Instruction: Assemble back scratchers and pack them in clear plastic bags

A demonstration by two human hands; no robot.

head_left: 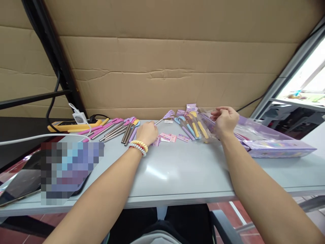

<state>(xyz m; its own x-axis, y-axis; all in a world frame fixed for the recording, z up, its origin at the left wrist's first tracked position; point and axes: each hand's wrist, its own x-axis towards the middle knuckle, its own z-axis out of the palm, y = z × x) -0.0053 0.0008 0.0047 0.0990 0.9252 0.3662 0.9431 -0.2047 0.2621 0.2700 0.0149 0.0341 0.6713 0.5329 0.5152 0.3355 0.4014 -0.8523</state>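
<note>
Bare forearms (pixel 104 193) crossed the near edge of a pale grey table (pixel 177 173), the hands well apart. Left hand (pixel 147 133) was closed around a lilac scratcher (pixel 169 114), its clawed head beyond the fingers; right hand (pixel 225 119) curled beside a clear bag (pixel 209 125), whether gripping it I could not tell. Cardboard (pixel 177 54) walled off the space behind both. Metal-shafted scratchers (pixel 114 132) crowded left of the left hand, a purple box (pixel 276 149) right of the right. Bare tabletop ran from between the hands to the front edge.

1 head-worn view, facing forward and down across desk (pixel 188 173), near.
</note>
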